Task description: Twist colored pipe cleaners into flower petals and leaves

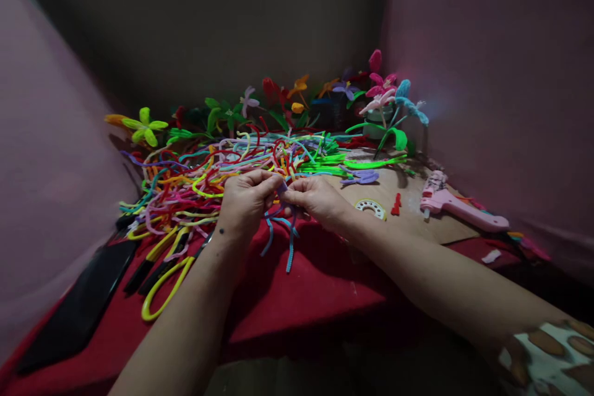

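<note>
My left hand (248, 198) and my right hand (318, 198) meet over the front of the table, fingertips pinched together. Between them is a small purple pipe cleaner piece (282, 187), mostly covered by the fingers. Light blue pipe cleaner ends (291, 250) hang just below the hands; whether they join the purple piece I cannot tell. Right behind my hands spreads a tangled heap of colourful pipe cleaners (180, 179). A purple looped pipe cleaner shape (362, 177) lies on the board beyond my right hand.
Yellow-handled scissors (149, 309) and pliers (155, 253) lie left, near a flat black object (78, 309). On the board (420, 226) at right are a pink glue gun (457, 207), a tape roll (371, 207) and a red piece (396, 204). Pipe cleaner flowers (145, 127) line the back.
</note>
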A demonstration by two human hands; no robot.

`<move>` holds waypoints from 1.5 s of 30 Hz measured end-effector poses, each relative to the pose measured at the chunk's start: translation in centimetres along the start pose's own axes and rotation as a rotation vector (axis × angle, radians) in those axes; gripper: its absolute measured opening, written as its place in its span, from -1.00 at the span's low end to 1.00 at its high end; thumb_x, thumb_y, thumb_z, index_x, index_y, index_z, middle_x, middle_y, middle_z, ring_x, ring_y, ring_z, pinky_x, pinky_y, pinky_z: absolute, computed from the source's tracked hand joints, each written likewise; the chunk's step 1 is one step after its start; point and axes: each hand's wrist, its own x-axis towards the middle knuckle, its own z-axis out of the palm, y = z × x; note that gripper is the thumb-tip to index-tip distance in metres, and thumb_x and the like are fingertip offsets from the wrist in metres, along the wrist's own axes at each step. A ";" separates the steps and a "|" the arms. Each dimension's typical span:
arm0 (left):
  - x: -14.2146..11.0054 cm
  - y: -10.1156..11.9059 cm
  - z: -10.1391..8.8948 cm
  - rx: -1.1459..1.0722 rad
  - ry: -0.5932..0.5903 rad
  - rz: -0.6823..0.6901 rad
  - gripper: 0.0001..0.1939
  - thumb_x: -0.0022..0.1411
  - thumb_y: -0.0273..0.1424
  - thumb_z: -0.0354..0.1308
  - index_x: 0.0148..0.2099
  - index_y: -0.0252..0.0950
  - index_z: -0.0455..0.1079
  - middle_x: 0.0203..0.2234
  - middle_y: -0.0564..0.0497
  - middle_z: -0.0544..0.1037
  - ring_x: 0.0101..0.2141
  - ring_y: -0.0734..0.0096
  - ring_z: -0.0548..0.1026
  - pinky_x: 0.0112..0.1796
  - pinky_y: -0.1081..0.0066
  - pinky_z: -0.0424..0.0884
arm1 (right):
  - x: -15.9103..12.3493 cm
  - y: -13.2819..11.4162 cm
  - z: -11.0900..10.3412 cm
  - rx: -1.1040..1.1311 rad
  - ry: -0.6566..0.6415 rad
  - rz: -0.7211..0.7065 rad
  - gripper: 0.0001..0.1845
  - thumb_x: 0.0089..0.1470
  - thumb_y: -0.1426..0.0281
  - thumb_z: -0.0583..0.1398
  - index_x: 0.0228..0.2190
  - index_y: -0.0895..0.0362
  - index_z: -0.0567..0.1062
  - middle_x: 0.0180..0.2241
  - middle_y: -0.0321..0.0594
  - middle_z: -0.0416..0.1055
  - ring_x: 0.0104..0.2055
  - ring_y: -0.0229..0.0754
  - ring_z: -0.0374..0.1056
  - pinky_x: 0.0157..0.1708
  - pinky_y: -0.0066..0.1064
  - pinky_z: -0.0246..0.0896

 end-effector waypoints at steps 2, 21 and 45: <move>0.1 0.1 0.0 0.115 0.048 0.040 -0.86 -0.07 -0.40 0.18 -0.54 -0.40 0.36 -0.82 0.17 0.22 -0.76 0.68 0.11 -0.72 0.60 -0.01 | 0.1 0.1 0.0 -0.017 0.007 -0.015 -0.74 -0.15 0.29 0.20 -0.65 0.24 0.36 -0.74 -0.36 0.26 -0.74 -0.47 0.00 -0.73 -0.56 -0.17; 0.6 -0.1 -1.4 0.175 -0.212 -0.106 -0.77 -0.03 -0.28 0.17 -0.54 -0.34 0.28 -0.81 0.19 0.18 -0.76 0.67 0.06 -0.72 0.57 -0.06 | 0.1 0.1 -0.1 -0.089 -0.086 -0.029 -0.66 -0.16 0.21 0.21 -0.69 0.21 0.31 -0.74 -0.41 0.16 -0.70 -0.45 0.01 -0.67 -0.52 -0.12; 1.0 0.4 -2.0 0.427 -0.417 -0.086 -0.78 -0.01 -0.29 0.10 -0.54 -0.34 0.22 -0.74 0.17 0.19 -0.72 0.67 0.10 -0.69 0.59 0.01 | -0.1 0.5 0.1 -0.137 -0.034 0.008 -0.71 -0.17 0.30 0.21 -0.73 0.21 0.31 -0.78 -0.43 0.11 -0.72 -0.45 -0.06 -0.68 -0.50 -0.18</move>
